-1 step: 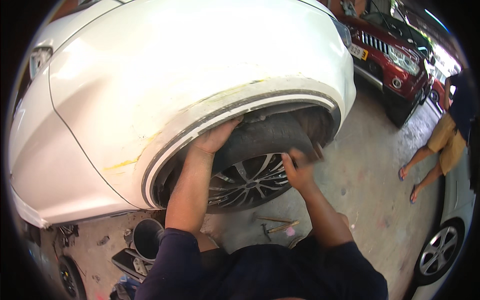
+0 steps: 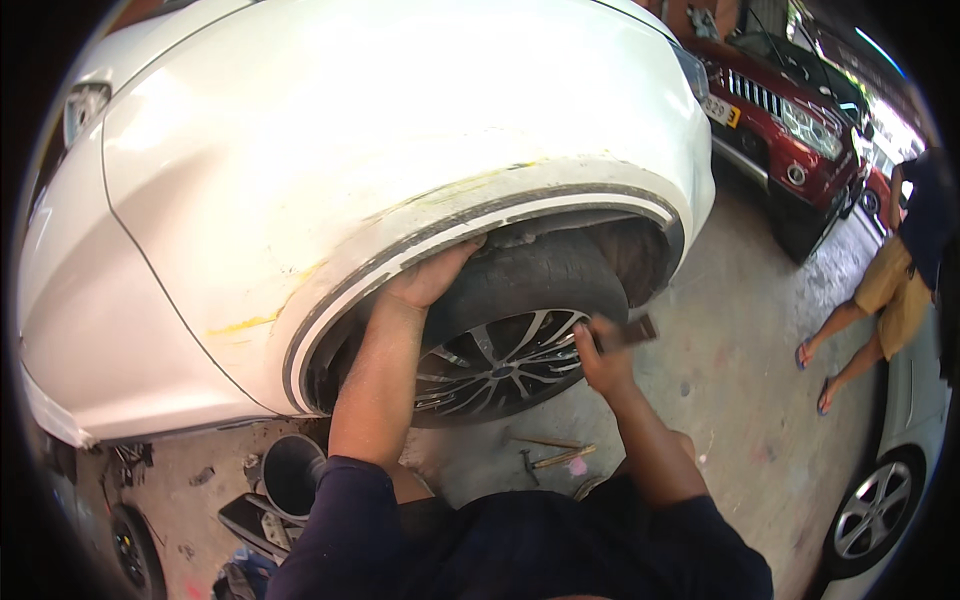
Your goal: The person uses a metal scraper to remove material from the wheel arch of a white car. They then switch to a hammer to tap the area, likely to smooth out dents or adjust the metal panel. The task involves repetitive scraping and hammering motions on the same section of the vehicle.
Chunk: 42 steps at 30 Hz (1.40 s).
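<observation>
Head view | left hand (image 2: pixel 432 278) pressed flat on tyre (image 2: pixel 530 280) | right hand (image 2: pixel 603 358) grips dark, possibly sanding, block (image 2: pixel 632 331) beside it

Three cars are counted: one white car (image 2: pixel 380 170), one dark red car (image 2: pixel 790 120) and one silver car (image 2: pixel 900 470). Two alloy wheels are seen, one front wheel (image 2: pixel 500 360) and one silver-car wheel (image 2: pixel 873 510). One second person (image 2: pixel 890 290) and one black bucket (image 2: pixel 290 475) are counted.

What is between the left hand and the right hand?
In the head view, the dark tyre and the spoked alloy wheel lie between the left hand and the right hand.
</observation>
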Tool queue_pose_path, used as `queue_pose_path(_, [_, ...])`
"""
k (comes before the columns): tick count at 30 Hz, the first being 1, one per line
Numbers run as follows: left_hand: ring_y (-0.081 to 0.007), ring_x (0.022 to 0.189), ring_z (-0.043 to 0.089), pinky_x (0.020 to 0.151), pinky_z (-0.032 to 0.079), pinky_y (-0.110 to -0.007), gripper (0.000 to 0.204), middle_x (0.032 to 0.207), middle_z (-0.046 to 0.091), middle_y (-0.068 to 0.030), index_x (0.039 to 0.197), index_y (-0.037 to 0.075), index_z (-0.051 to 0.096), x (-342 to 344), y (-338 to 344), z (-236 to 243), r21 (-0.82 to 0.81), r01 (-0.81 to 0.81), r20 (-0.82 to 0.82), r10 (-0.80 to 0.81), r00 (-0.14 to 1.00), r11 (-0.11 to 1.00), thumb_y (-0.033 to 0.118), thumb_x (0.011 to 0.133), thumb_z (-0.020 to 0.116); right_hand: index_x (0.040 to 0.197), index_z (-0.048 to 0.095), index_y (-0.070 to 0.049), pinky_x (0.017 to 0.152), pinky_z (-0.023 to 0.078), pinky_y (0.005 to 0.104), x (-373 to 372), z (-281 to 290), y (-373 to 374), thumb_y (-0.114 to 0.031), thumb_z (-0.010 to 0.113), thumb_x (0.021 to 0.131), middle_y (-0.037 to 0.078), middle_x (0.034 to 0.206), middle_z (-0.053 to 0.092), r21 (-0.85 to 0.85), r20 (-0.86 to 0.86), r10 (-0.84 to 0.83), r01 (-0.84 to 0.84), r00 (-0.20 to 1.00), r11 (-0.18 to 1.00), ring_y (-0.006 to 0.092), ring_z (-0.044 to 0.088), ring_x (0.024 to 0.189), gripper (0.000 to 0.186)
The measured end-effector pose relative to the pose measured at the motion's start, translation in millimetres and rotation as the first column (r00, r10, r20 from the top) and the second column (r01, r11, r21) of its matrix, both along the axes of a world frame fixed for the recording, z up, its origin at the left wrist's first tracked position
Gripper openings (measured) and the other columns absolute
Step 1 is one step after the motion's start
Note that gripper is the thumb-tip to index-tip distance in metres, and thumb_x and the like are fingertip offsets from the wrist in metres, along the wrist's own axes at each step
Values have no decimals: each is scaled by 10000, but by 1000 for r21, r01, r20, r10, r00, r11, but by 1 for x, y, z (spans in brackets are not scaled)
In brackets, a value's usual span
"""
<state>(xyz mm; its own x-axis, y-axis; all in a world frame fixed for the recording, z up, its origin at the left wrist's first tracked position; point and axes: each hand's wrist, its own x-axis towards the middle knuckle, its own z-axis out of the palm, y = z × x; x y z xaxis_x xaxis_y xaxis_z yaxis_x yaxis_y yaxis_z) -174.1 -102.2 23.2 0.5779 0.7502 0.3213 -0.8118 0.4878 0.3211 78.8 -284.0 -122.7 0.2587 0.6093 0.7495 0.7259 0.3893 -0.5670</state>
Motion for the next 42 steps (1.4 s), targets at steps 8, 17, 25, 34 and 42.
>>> queue_pose_path(8, [-184, 983, 567, 762, 471, -364, 283, 1155, 684, -31, 1184, 119, 663, -30, 0, -13, 665, -184, -250, 448, 858, 724, 308, 982, 606, 779, 647, 12, 606, 482, 461, -3, -114, -125, -267, 722, 985, 203, 656, 611, -712, -155, -134, -17, 979, 702, 325, 612, 617, 355])
queue_pose_path(17, [-272, 1197, 611, 973, 544, -441, 581, 1395, 621, -142, 1428, 90, 556, -30, 39, -35, 174, -12, 122, -10, 992, 985, 542, 1079, 446, 1178, 591, -26, 670, 552, 497, -45, -64, -119, -268, 665, 1040, 223, 855, 709, -631, -96, 151, -178, 984, 755, 474, 722, 787, 288])
queue_pose_path(25, [-348, 1425, 521, 1166, 486, -525, 667, 1575, 485, -205, 1572, 69, 412, -34, 50, -23, 170, 227, 386, -277, 880, 959, 546, 1108, 361, 1205, 588, 15, 694, 548, 467, -69, 32, -64, -167, 615, 1047, 223, 887, 693, -346, 208, 180, -99, 961, 933, 435, 714, 805, 242])
queue_pose_path(34, [-345, 1453, 496, 1171, 482, -527, 643, 1560, 493, -198, 1565, 72, 414, -5, 47, -18, 171, 343, 312, -381, 870, 924, 526, 1121, 314, 1118, 613, 36, 635, 522, 425, -114, 166, 26, -107, 576, 1042, 173, 840, 676, 179, 492, 87, -199, 866, 964, 344, 675, 689, 167])
queue_pose_path(42, [-325, 1413, 524, 1156, 492, -523, 607, 1514, 528, -184, 1530, 71, 446, -4, 52, -28, 173, 387, 384, -424, 820, 906, 504, 1119, 337, 942, 571, -11, 580, 488, 506, -125, 164, 33, -160, 676, 1003, 227, 802, 633, 185, 446, 36, -131, 894, 974, 447, 633, 655, 192])
